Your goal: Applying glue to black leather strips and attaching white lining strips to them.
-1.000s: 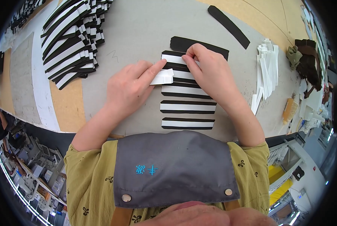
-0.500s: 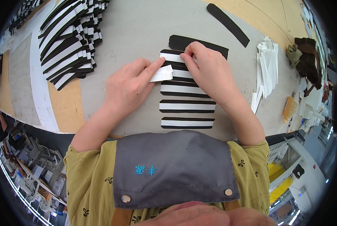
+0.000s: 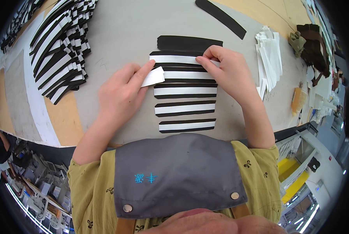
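Note:
Several black curved fabric pieces lie in a column before me, most bearing a white strip along the middle, such as the lowest striped piece [image 3: 187, 125]. On the upper striped piece, a white strip [image 3: 174, 59] runs lengthwise. My left hand [image 3: 122, 85] presses its index fingertip at that strip's left end while gripping a small bunch of loose white strips [image 3: 154, 77] beneath. My right hand [image 3: 229, 70] is closed in a pinch at the strip's right part, thumb and index on it. Just beyond lies a plain black piece [image 3: 190, 42].
At far left stands a large fanned pile of black-and-white striped pieces [image 3: 57, 58]. Another plain black piece [image 3: 221, 18] lies farther off. To the right are a heap of white strips [image 3: 268, 58], an orange block [image 3: 298, 100] and dark brown cloth [image 3: 312, 46].
My right hand has moved right along the white strip, away from my left fingertip, and more of the strip shows. The whole view has shifted slightly.

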Tool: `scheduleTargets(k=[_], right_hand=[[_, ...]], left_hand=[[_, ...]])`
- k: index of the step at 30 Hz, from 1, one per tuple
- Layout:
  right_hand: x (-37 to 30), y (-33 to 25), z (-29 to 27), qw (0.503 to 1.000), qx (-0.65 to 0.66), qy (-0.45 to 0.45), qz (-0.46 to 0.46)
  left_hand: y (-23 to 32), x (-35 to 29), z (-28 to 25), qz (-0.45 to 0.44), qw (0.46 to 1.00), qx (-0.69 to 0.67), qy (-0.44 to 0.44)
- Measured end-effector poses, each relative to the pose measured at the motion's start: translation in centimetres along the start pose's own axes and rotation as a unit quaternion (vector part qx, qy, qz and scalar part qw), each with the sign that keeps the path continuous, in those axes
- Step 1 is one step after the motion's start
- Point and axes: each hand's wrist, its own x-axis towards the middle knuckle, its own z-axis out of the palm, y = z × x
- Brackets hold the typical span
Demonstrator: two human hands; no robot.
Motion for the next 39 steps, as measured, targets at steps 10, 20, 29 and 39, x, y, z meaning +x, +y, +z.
scheduleTargets(k=[10, 20, 29, 39], right_hand=[[-0.1, -0.2, -0.2, 0.997, -0.076, 0.003, 0.003], [-0.1, -0.5, 0.3, 0.994, -0.106, 0.009, 0.012], [-2.1, 1.4, -0.9, 0.983, -0.117, 0.132, 0.053], [-7.0, 4.5, 2.1, 0.968, -0.018, 0.247, -0.049]], left_hand=[[0.0, 0.1, 0.1, 0.007, 1.0, 0.009, 0.004], [-0.1, 0.0, 0.0, 0.005, 1.0, 0.013, -0.001], [-0.1, 0.3, 0.1, 0.011, 0.999, -0.007, 0.037], [3.9, 4.7, 1.2, 0.162, 0.987, 0.014, 0.011]])
